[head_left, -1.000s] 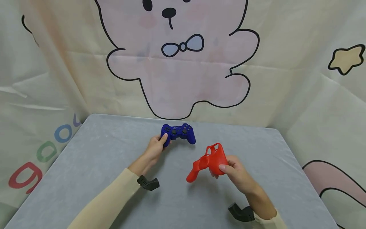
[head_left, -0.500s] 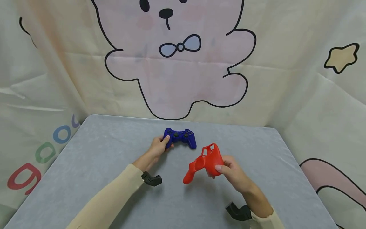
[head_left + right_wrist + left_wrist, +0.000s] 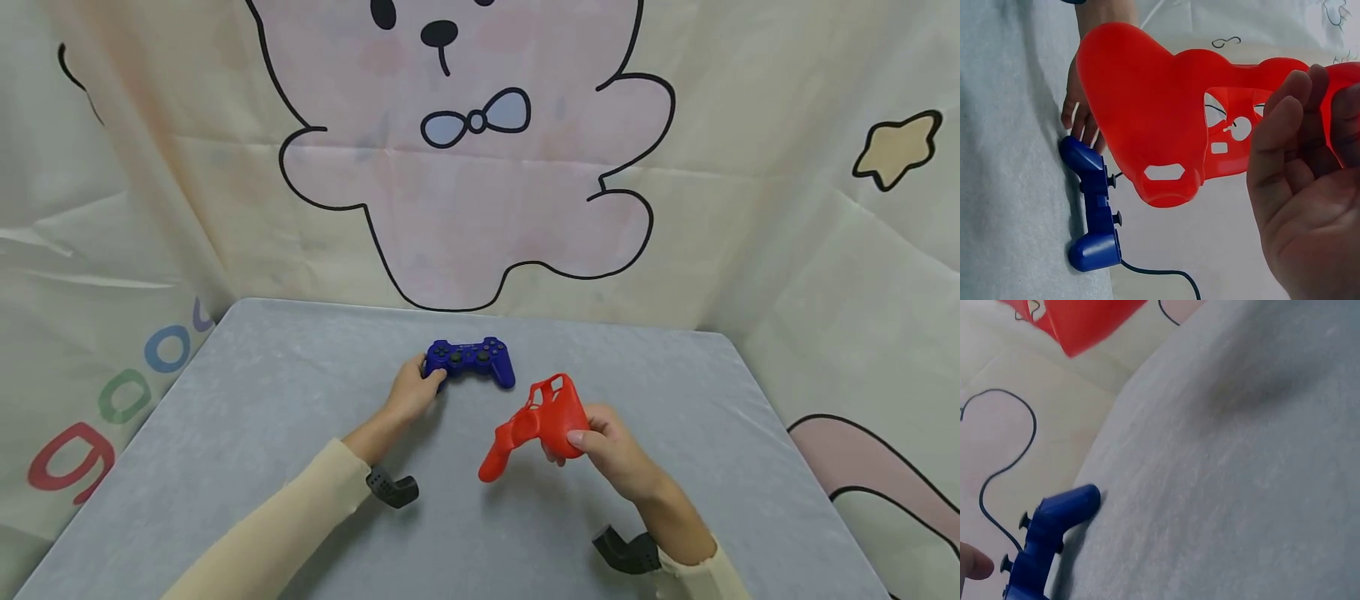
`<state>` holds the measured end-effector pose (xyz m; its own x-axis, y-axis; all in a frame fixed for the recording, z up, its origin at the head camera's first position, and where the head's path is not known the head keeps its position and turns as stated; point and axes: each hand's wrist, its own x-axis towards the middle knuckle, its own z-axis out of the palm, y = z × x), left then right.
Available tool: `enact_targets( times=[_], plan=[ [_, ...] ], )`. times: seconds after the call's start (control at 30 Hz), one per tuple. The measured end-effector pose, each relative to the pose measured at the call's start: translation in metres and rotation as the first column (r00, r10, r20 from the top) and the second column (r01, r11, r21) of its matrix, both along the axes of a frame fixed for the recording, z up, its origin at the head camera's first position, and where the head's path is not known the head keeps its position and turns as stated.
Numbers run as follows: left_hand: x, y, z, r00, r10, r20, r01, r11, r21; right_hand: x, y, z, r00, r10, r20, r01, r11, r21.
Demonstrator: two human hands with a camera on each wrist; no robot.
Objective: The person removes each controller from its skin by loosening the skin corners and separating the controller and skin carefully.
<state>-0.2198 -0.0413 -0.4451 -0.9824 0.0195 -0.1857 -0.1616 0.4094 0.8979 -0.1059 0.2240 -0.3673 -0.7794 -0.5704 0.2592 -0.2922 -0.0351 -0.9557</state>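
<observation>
A blue game controller point(image 3: 472, 358) lies face up on the grey tabletop near the back. Beside its left handle is my left hand point(image 3: 408, 393); in the right wrist view that hand's fingers point(image 3: 1088, 128) reach out straight at the end of the handle. The left wrist view has the thumb point(image 3: 974, 562) apart from the controller. My right hand point(image 3: 617, 454) pinches one end of a soft red controller cover point(image 3: 557, 421), thumb on its outside. The cover is held above the table, with cut-outs point(image 3: 1238, 128) visible and its other handle sleeve hanging down to the left.
A light grey cloth covers the table point(image 3: 300, 350). Behind it hangs a cream curtain point(image 3: 720, 250) with a cartoon bear, and side curtains flank it. Dark camera mounts point(image 3: 393, 487) sit on both wrists.
The blue controller has come down toward me onto the table. My left thumb has come off its handle. The right hand with the red cover has shifted slightly left.
</observation>
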Motion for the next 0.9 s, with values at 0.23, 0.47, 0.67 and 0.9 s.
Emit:
enact_targets(
  times=[0.23, 0.47, 0.67, 0.9],
  plan=[
    [0.037, 0.010, 0.023, 0.983, 0.014, -0.185, 0.015, 0.988, 0.155, 0.000, -0.002, -0.002, 0.999, -0.010, 0.033, 0.012, 0.999, -0.035],
    [0.063, 0.025, 0.027, 0.855, -0.493, 0.162, 0.361, 0.789, 0.497, 0.001, -0.002, -0.001, 0.999, -0.026, 0.020, 0.028, 0.993, -0.113],
    [0.069, 0.020, 0.034, 0.832, -0.528, 0.169, 0.260, 0.640, 0.723, 0.000, 0.001, -0.005, 0.999, -0.033, 0.029, 0.037, 0.992, -0.117],
    [0.064, 0.002, 0.049, 0.971, -0.231, -0.062, 0.216, 0.738, 0.639, -0.010, 0.001, -0.012, 0.982, -0.075, 0.174, 0.081, 0.996, -0.026]
  ],
)
